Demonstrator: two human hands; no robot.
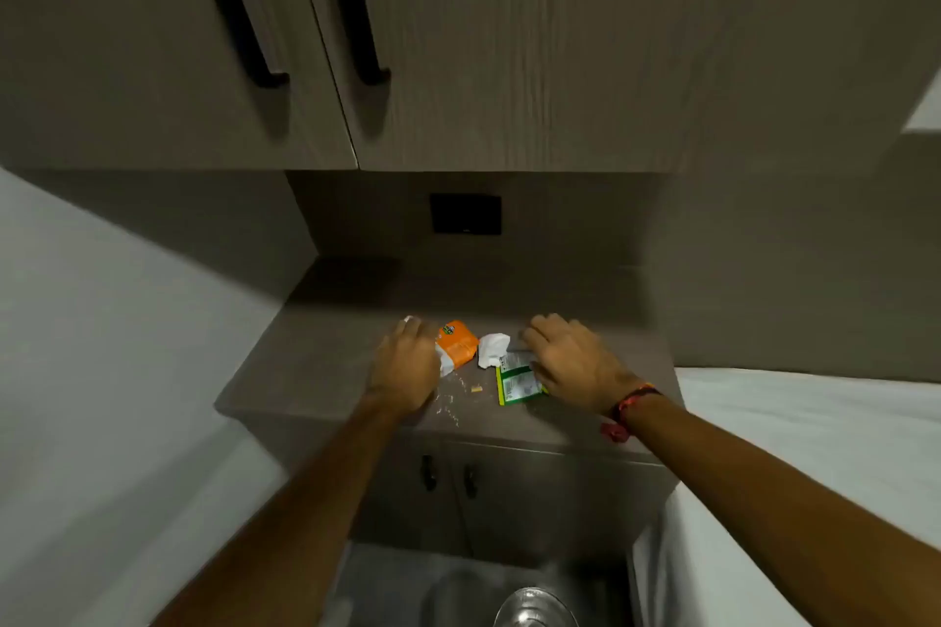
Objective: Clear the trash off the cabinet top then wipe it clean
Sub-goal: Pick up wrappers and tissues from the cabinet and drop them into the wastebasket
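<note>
Cabinet top [315,362]: brown surface, four loose pieces of trash grouped near its middle, plus scattered crumbs [450,402].

Orange packet [458,344]: left of the group, crumpled, its left end hidden under the left hand.

White tissue [493,350]: balled, between the two packets, just beside the orange one.

Green packet [517,384]: flat, right of the group, its right edge under the right hand.

Yellow scrap [477,389]: tiny, near the front, between the packets.

Left hand [405,364]: palm down, fingers curled over the orange packet's end; whether the grip is closed on it cannot be told. Something pale shows at its fingertips, too blurred to name.

Right hand [570,356]: palm down, fingers loosely spread over the green packet's edge, apparently touching it but not closed.

Step in hand, judged: gathering the trash, one packet per hand. The wipe is not yet begun and no cloth is in view.

Handling notes: the orange packet looks open, so it should be lifted mouth upward to keep more crumbs from spilling. The flat green packet will likely need a fingertip slid under an edge. The tissue could be pinched together with either packet. Crumbs are best left for the wipe.

Bin [534,608]: a shiny round rim on the floor below, possibly the place for the trash.
</note>
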